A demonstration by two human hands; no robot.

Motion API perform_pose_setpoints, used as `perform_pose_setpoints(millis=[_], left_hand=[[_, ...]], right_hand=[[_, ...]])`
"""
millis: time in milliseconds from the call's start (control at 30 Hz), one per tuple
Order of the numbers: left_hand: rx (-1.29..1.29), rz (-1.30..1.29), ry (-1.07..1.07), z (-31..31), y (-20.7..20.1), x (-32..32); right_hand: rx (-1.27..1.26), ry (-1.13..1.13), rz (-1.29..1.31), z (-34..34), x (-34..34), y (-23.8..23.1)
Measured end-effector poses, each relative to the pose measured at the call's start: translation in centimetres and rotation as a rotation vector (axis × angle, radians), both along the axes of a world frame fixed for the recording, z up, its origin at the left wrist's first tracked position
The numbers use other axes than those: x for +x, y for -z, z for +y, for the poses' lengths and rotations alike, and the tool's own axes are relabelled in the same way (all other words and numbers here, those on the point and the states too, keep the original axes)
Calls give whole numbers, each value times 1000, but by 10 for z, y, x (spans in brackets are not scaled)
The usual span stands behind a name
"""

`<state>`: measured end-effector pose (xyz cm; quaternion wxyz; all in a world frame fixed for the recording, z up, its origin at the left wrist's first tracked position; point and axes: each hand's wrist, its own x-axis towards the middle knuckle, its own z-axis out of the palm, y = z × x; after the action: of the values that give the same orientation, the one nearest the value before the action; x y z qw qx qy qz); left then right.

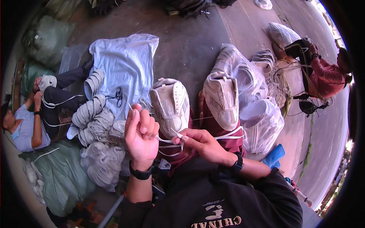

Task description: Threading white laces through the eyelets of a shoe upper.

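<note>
Two white and grey sneaker uppers rest on my lap, a left one [178, 99] and a right one [228, 99], toes toward me. My left hand [141, 133] is raised beside the left upper, palm up with its fingers curled. A thin white tip stands out above its thumb and forefinger, and a white shoelace [164, 140] runs from the hand's other side toward my right hand. Just below the left upper's toe, my right hand [201, 143] pinches the lace between thumb and fingers, a pale pointed end showing. More lace loops over my dark red trousers [239, 142].
Stacked white uppers [89, 112] lie at left beside a pale blue sheet [125, 64]. Clear plastic bags of uppers [262, 121] stand at right, near tangled laces [279, 85]. One person [28, 125] sits at left handling an upper; another [327, 78] sits at right.
</note>
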<state>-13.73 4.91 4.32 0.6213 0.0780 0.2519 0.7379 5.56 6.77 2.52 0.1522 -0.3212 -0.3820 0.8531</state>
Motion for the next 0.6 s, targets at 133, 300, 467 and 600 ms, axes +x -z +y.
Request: perform_pose_setpoints(millis=[133, 300, 467, 600], left_hand=[[-277, 539, 264, -15, 1, 8], [-231, 662, 355, -26, 12, 14], [-276, 696, 373, -24, 12, 15], [-280, 785, 307, -26, 15, 15]], right_hand=[[-95, -31, 136, 8, 14, 3], [-145, -14, 177, 11, 15, 6], [-172, -40, 157, 12, 16, 7], [-51, 19, 53, 15, 13, -6]])
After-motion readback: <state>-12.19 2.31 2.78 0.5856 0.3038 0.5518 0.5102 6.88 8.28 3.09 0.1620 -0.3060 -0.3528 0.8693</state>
